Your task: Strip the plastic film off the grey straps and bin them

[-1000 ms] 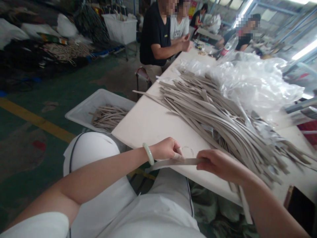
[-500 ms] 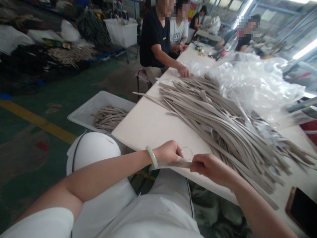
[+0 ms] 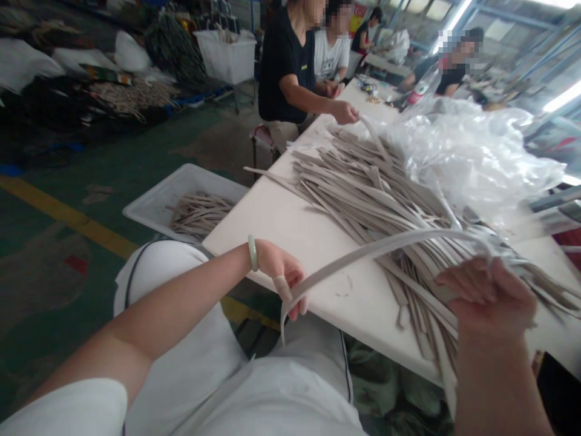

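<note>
A long flat grey-beige strap (image 3: 385, 244) arches over the table between my hands. My left hand (image 3: 284, 275), with a pale bangle at the wrist and a wrapped finger, is closed around the strap near one end. A short tail of it hangs past the table edge, above my lap. Farther right and raised over the table, my right hand (image 3: 492, 297) grips the strap's other end, slightly blurred. Under and behind the strap lies a big pile of similar straps (image 3: 363, 194).
Crumpled clear plastic (image 3: 472, 151) lies behind the pile. A white bin (image 3: 149, 197) with strips stands on the floor at left. A dark phone (image 3: 558, 387) rests at lower right. Across the table, a co-worker's hand (image 3: 345, 112) holds a strap end.
My hands have moved apart: the right went up and rightward, the left slightly left. The strap now stretches out between them. The co-worker's hand has lifted a strap from the pile.
</note>
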### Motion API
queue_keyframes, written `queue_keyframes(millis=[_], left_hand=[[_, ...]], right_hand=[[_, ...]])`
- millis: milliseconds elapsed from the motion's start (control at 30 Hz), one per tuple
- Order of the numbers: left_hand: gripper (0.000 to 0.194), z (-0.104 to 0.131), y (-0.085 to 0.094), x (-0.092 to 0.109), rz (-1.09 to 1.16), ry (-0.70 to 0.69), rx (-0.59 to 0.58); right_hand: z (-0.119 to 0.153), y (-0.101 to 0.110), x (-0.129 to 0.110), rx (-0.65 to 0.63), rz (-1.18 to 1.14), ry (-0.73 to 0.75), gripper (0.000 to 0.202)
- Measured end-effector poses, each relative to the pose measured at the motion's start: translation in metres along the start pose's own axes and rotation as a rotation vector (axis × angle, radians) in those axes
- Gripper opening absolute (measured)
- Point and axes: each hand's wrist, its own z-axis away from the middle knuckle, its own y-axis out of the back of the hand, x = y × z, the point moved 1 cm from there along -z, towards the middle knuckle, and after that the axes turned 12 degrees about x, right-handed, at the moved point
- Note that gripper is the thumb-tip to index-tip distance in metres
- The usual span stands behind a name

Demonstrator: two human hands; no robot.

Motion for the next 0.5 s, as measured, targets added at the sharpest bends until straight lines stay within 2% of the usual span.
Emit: queue_keyframes(millis=[33,100,200,233,300,367,400,500], left_hand=[[0.048,0.004,0.003,-0.001,0.006,0.024,0.006],[0.039,0.005,0.006,-0.002,0.088,-0.045,0.136],[0.033,-0.006,0.008,-0.003,0.281,-0.209,0.358],[0.031,-0.012,0.01,-0.003,0.297,-0.22,0.461],[0.024,-0.021,0.017,-0.008,0.211,-0.165,0.751],[0.018,-0.027,0.027,-0.013,0.061,-0.089,1.065],[0.015,-0.028,0.033,-0.016,-0.006,-0.065,1.182],[0.003,-0.02,0.048,-0.021,-0.164,-0.104,1.395]], right_hand=[[-0.006,0.003,-0.001,0.026,-0.1,0.013,0.023],[-0.009,-0.002,0.008,0.031,-0.255,-0.001,0.021],[0.001,-0.028,0.04,0.027,-0.306,-0.039,0.02],[0.005,-0.037,0.051,0.021,-0.32,-0.064,0.019],[0.012,-0.049,0.068,0.013,-0.369,-0.138,0.018],[0.011,-0.05,0.075,0.018,-0.435,-0.237,0.018],[0.009,-0.046,0.076,0.024,-0.46,-0.29,0.018],[-0.001,-0.027,0.076,0.056,-0.471,-0.433,0.02]])
